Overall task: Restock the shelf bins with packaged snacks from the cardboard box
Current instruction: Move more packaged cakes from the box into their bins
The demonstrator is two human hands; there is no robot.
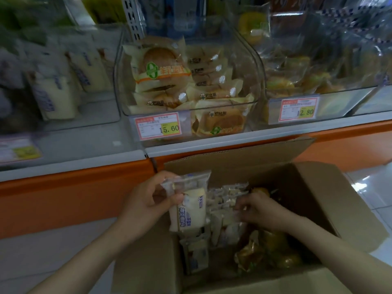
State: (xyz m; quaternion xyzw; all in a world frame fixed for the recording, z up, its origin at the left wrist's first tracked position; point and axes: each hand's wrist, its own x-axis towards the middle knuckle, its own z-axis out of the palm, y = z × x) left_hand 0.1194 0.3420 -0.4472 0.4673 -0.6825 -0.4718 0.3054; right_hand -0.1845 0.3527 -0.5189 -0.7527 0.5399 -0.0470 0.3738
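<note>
Left hand (152,200) is curled round the top of a pale snack packet (188,209) and holds it upright just above the left edge of the cardboard box (318,198). Right hand (261,209) is down inside the box, fingers curled onto the row of clear-wrapped packets (224,198). Too blurred to tell if it actually grips one. Golden-brown packs (265,251) fill the box's right side. Box flaps are open and it sits in front of the shelf. Left bin (101,124) holds matching pale packets, centre bin (257,85) holds bun packs, right bin (339,92) holds yellow snacks. The price tag (158,128) under the centre bin reads 15.60.
</note>
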